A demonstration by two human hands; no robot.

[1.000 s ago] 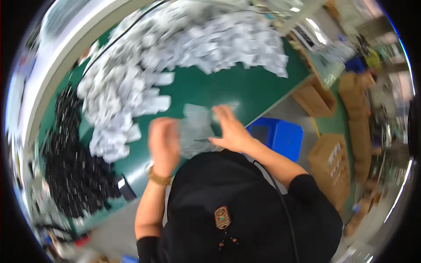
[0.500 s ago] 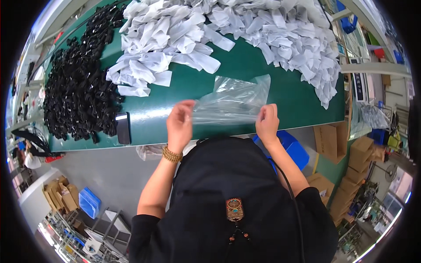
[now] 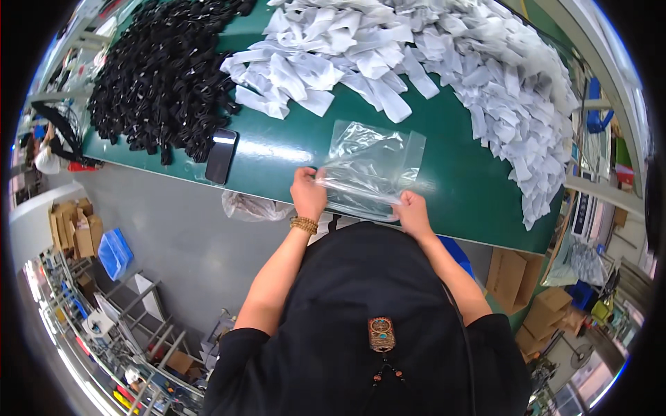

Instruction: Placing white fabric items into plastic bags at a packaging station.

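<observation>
Pinching the clear plastic bag at opposite sides, the left hand and right hand apparently hold its limp film taut over the near edge of the green tabletop. Film: glossy, creased. Beyond: matt whitish strips, tangled black cords, heaped separately.

Clock directions start from a plastic bag, set over the near side of a table. The left hand is on the bag at 8 o'clock, the right hand between 4 and 5. A heap of packets curves across the table from 10 o'clock, through 12, to 3. Farther out at 10 lies a pile of cables. A phone lies at 9, near the cables. Past the table's near edge, a crate stands between 8 and 9, a carton at 4.
</observation>
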